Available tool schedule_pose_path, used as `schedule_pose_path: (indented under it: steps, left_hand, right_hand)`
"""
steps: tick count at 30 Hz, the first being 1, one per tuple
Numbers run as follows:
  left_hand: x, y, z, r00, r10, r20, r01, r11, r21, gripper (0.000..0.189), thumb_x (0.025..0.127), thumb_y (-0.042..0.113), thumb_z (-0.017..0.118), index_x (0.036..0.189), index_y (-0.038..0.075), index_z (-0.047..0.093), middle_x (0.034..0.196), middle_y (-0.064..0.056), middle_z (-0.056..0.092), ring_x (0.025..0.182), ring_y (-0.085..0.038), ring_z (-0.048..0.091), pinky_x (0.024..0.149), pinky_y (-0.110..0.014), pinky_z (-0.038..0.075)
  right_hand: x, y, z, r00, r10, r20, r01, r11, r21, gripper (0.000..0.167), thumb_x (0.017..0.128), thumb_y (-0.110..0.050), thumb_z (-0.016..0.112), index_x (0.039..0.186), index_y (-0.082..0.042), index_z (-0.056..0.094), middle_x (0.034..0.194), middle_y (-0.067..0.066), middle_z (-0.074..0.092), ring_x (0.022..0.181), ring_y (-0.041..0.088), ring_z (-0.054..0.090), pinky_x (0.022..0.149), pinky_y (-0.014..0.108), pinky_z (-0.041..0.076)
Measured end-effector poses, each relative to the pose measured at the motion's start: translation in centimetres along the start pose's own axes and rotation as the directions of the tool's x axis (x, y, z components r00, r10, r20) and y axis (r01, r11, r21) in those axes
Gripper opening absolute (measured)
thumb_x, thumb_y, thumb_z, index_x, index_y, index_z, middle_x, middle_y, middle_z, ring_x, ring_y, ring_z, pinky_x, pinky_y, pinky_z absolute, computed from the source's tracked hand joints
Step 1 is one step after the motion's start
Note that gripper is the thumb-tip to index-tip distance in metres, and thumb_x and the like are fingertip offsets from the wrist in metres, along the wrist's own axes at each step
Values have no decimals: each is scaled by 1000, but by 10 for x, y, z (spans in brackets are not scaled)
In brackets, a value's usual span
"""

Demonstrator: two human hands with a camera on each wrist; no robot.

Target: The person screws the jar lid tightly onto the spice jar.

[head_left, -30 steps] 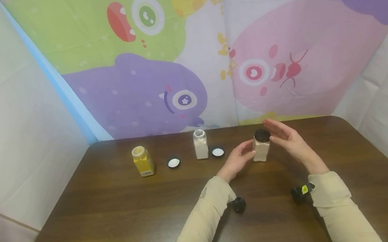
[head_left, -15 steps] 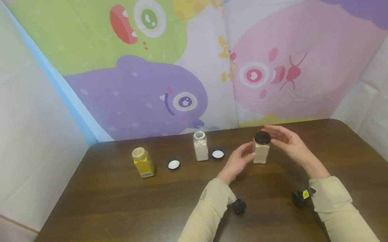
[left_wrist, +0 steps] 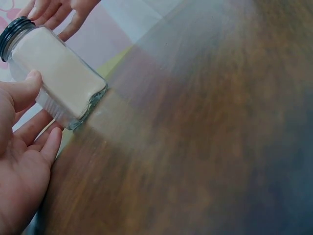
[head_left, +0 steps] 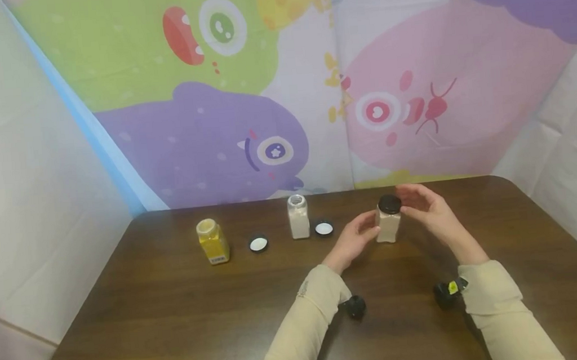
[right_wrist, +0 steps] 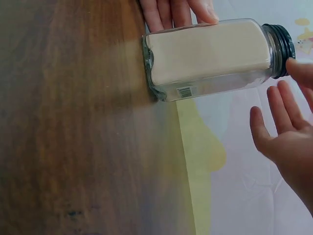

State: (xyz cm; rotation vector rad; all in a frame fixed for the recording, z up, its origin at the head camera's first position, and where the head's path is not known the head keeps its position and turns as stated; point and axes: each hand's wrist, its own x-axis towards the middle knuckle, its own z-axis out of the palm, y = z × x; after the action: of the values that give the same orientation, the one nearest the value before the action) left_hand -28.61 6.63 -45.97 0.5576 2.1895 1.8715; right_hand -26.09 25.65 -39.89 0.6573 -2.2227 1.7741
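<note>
A square glass jar of cream-coloured powder (head_left: 388, 228) stands upright toward the right side of the table, its base at the tabletop. My left hand (head_left: 352, 240) grips the jar's body from the left, thumb in front and fingers behind. On top of the jar is a black screw lid (head_left: 389, 204). My right hand (head_left: 436, 216) holds the lid's edge from the right; in the right wrist view its thumb presses the ribbed side of the lid (right_wrist: 279, 51). The other fingers (right_wrist: 279, 110) of that hand stretch out below, apart from the glass.
Left of my hands stands an uncapped jar of white powder (head_left: 299, 218), with a black lid (head_left: 324, 229) lying white side up beside it. Farther left are an uncapped yellow jar (head_left: 214, 243) and another upturned lid (head_left: 258, 244). A cartoon-print cloth (head_left: 316, 144) hangs behind the brown table (head_left: 188, 323).
My right hand's fingers have shifted slightly around the lid. The left hand and the jar stay in place, and the view has tilted a little.
</note>
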Motion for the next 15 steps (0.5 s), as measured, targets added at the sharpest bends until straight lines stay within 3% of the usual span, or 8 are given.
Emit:
schedule_pose_path:
  steps: [3, 6, 10, 15]
  left_hand:
    - [-1, 2, 0, 1000, -5, 1, 5, 1000, 1, 42, 90, 21, 57, 131, 16, 48, 128, -5, 54, 116, -20, 51, 94, -30, 43]
    - [-1, 3, 0, 1000, -2, 2, 2, 1000, 6, 42, 90, 21, 57, 131, 15, 48, 129, -5, 54, 117, -20, 51, 95, -30, 43]
    - [-3, 7, -2, 1000, -3, 6, 3, 1000, 15, 42, 90, 21, 57, 131, 14, 48, 129, -6, 54, 117, -20, 51, 94, -30, 43]
    - [0, 2, 0, 1000, -9, 5, 9, 1000, -6, 43, 90, 19, 57, 132, 14, 47, 129, -7, 53, 117, -22, 51, 95, -32, 44]
  right_hand:
    - [1, 0, 0, 998, -13, 58, 12, 1000, 27, 47, 86, 6, 54, 130, 11, 37, 122, -15, 52, 111, 1, 51, 89, 12, 42]
    - [2, 0, 2, 994, -39, 98, 36, 999, 39, 48, 87, 6, 52, 132, 11, 34, 131, -1, 51, 117, 3, 47, 93, 13, 39]
    - [2, 1, 5, 995, -53, 81, 50, 998, 38, 46, 86, 7, 54, 130, 9, 40, 130, 18, 50, 115, 6, 51, 93, 15, 39]
    - [0, 2, 7, 1000, 6, 19, -7, 999, 38, 44, 83, 5, 60, 125, 2, 48, 120, 6, 58, 104, 6, 57, 86, 16, 45]
